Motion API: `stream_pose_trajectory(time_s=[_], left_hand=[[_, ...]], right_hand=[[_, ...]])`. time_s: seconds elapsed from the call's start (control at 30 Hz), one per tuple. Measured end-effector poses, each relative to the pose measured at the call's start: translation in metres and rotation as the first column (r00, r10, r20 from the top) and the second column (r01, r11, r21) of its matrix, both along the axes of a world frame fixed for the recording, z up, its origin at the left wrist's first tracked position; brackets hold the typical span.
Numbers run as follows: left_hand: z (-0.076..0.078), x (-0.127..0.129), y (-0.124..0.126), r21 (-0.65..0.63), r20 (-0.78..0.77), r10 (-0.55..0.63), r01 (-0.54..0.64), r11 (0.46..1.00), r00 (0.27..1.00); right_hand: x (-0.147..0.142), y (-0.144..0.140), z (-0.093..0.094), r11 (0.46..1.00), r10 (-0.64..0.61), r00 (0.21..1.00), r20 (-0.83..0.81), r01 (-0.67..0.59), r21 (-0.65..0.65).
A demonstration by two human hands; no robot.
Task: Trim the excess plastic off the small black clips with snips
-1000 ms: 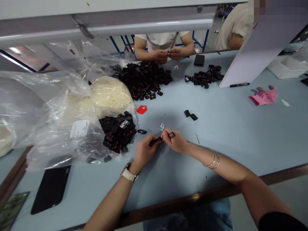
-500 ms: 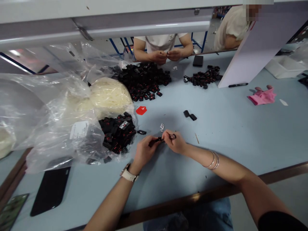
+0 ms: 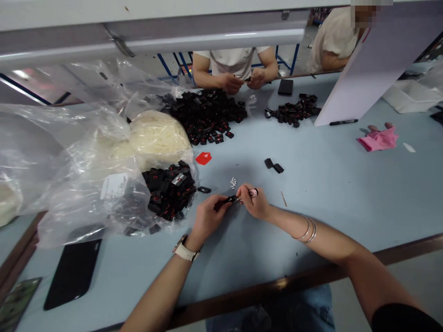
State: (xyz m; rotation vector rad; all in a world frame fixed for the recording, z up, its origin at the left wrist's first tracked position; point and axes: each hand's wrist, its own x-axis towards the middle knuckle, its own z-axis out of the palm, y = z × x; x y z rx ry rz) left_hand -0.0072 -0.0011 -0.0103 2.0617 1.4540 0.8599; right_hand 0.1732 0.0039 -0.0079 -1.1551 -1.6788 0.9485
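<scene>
My left hand [image 3: 207, 216] is closed, pinching a small black plastic connector [image 3: 231, 199] between thumb and fingers. Wrapped round a slim tool [image 3: 254, 192] with a pinkish, dark-rimmed end, my right hand [image 3: 256, 203] is closed too. The tool's thin tip points at the connector; whether they touch I cannot tell. Just beyond my hands lies a little heap of white pieces [image 3: 233, 182]. A single black connector [image 3: 204, 189] rests near my left hand, beside a pile of black-and-red connectors [image 3: 169, 191] at a clear bag's mouth. Two more black connectors [image 3: 274, 165] lie farther right.
Clear plastic bags [image 3: 79, 180] with cream contents fill the left side. A red tag [image 3: 203, 158] lies mid-table. Across from me, a co-worker's hands [image 3: 244, 82] work behind a large connector pile [image 3: 207, 113]. A white divider [image 3: 356, 74] and pink glove [image 3: 377, 138] are at right.
My right hand has shifted slightly right, away from my left hand, so the connector and tool tip show more. My left hand stays almost still. The co-worker's hands have moved a little.
</scene>
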Motion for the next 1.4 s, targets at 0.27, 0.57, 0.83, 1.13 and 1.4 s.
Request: stream_pose_trajectory(time_s=[0.27,0.57,0.83,1.13,1.4], left_hand=[[0.0,0.0,0.0,-0.011,0.017,-0.008,0.009,1.0,1.0],[0.003,0.001,-0.001,-0.016,0.018,0.007,-0.006,1.0,1.0],[0.004,0.001,-0.001,0.025,0.029,0.012,-0.012,1.0,1.0],[0.005,0.001,0.0,0.013,0.011,0.021,-0.021,1.0,1.0],[0.001,0.001,-0.001,0.031,0.014,-0.002,0.002,1.0,1.0]], right_hand=[[0.0,0.003,0.007,0.998,0.041,0.994,0.101,-0.045,0.039],[0.001,0.007,0.015,0.995,0.083,0.955,0.285,-0.093,0.024],[-0.003,0.004,0.019,0.986,0.086,0.896,0.436,-0.139,0.091],[-0.002,0.0,0.018,0.985,0.111,0.937,0.332,-0.148,0.088],[-0.001,0.011,-0.001,0.977,-0.045,0.98,-0.196,0.002,-0.212]])
